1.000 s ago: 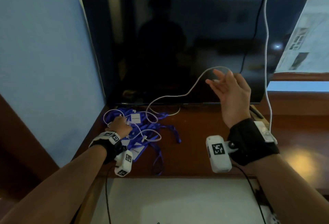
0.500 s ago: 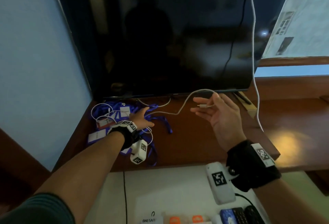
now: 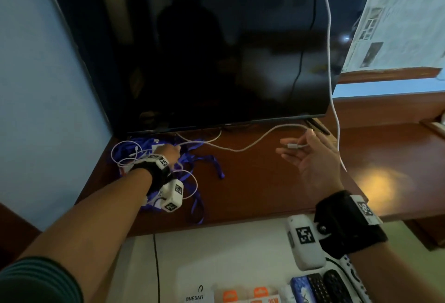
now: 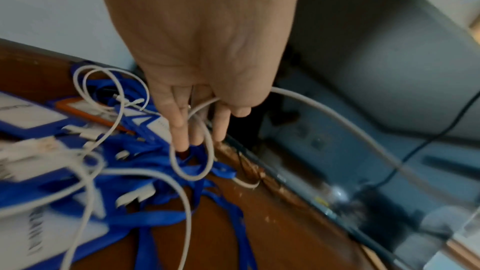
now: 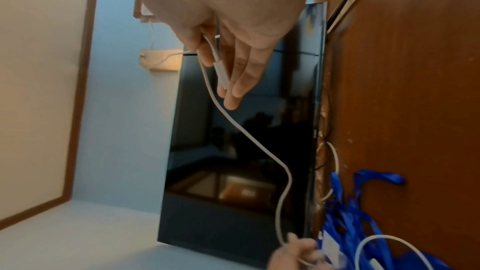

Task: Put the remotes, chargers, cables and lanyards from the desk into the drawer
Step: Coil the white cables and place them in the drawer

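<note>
A white cable (image 3: 240,149) stretches above the brown desk (image 3: 265,189) between both hands. My left hand (image 3: 171,153) pinches it over a tangle of blue lanyards (image 3: 208,159) and thin white cables (image 3: 120,151) at the desk's left end. The left wrist view has the cable (image 4: 337,118) passing under the thumb, with my fingers (image 4: 179,122) pointing down at the lanyards (image 4: 155,219). My right hand (image 3: 301,152) hovers low over the desk and pinches the cable's plug end (image 3: 295,145). In the right wrist view the plug (image 5: 221,71) lies against my fingers.
A dark TV screen (image 3: 216,49) stands at the back of the desk. Another white cable (image 3: 330,61) hangs down past its right side. Below the desk's front edge an open white drawer (image 3: 228,254) holds black remotes (image 3: 333,283) and small boxes (image 3: 260,294).
My right hand has come down from screen height to just above the desk, and now pinches the cable at its plug end. My left hand shifted slightly right over the lanyards.
</note>
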Demonstrator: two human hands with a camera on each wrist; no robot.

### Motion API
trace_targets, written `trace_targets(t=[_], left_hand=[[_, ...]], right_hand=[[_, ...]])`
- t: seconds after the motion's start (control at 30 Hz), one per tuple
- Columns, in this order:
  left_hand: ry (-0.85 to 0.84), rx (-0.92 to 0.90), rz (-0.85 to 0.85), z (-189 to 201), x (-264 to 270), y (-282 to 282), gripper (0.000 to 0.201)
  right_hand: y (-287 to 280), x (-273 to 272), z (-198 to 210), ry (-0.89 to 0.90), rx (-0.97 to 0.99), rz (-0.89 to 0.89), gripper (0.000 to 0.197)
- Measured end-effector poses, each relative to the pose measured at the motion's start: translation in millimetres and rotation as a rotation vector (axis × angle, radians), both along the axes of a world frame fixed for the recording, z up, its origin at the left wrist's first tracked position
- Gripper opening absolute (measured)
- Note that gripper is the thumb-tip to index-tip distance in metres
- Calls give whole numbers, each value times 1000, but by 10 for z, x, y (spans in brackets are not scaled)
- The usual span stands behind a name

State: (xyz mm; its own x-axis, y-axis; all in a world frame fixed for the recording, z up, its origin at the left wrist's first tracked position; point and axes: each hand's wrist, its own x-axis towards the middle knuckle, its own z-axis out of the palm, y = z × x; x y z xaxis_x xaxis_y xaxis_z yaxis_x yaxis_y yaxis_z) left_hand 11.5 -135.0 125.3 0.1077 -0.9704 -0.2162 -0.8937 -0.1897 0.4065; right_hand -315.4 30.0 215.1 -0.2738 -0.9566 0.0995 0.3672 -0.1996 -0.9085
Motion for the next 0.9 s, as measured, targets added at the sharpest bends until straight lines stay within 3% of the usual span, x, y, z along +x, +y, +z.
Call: trace_targets(t=[0.13, 0.3, 0.43, 0.63, 0.77, 0.9], left_hand=[[229, -273, 54, 598, 81, -65, 40], [331, -704, -7, 1326, 117, -55, 32], [349, -898, -131, 1635, 149, 0, 25], [323, -917, -331, 1672, 131, 135, 19], [354, -821, -422, 1591, -31, 327, 16], [460, -749, -564, 1617, -253, 609, 18]], right_hand=[[-50, 79, -236, 29, 137, 47, 28], [-192, 244, -416, 118, 281, 134, 25], [-310, 362, -543, 230, 403, 187, 19], [-400, 513, -741, 418, 567, 239, 10], [-383, 598, -810, 535, 557, 298, 6], [-240, 675, -640, 590, 521, 401, 15]])
